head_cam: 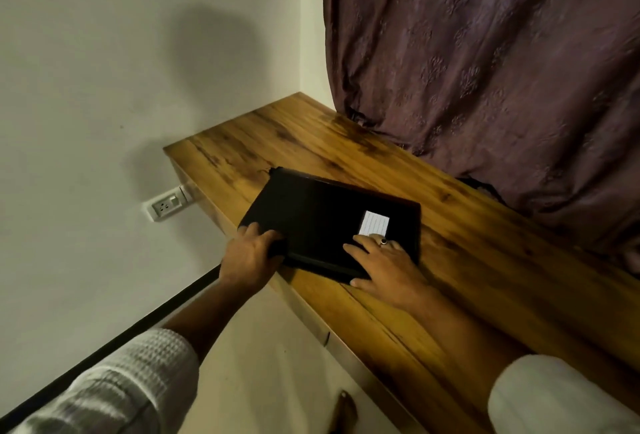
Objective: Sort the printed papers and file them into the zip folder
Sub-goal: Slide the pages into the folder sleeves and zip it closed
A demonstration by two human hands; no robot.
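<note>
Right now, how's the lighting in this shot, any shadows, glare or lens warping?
Head view: dim, warm light; the black zip folder shows little detail; a soft shadow lies on the wall; faint sheen on the wooden desk; wide-angle distortion bends the edges.

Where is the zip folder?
Head view, centre: the zip folder lies flat on the wooden desk, left hand gripping its left corner, right hand resting on top.

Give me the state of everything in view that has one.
Black rectangular zip folder: closed, flat on the wooden desk.
White lined label: on the folder's cover.
Left hand: grips the folder's near left corner.
Right hand: flat on the cover, fingers straight.
Purple patterned curtain: drawn, hem on desk.
White wall socket: nothing plugged in.
</note>
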